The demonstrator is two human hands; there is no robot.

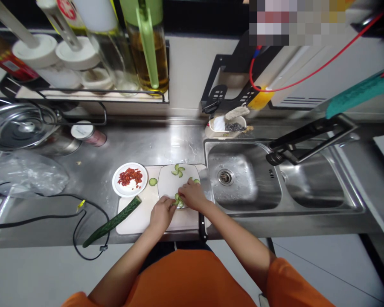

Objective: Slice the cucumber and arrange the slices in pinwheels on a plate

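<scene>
A white squarish plate (166, 181) lies on the cutting board (137, 219), with cucumber slices (178, 170) fanned like petals near its far edge. At the near edge is a second cluster of cucumber slices (179, 203), with both hands at it. My left hand (161, 215) pinches a slice on the cluster's left side. From the right, my right hand (193, 196) has its fingertips closed on the same cluster, partly hiding it. Another bit of cucumber (196, 181) shows beyond my right hand. A cucumber end piece (152, 182) rests left of the plate.
A round plate of chopped red pieces (130, 177) sits left, above a long cucumber (113, 221). A knife (203, 228) lies at the board's right, handle toward me. The sink (243, 204) is right. A black cable (92, 204), plastic bag (25, 175) and pot (22, 123) stand left.
</scene>
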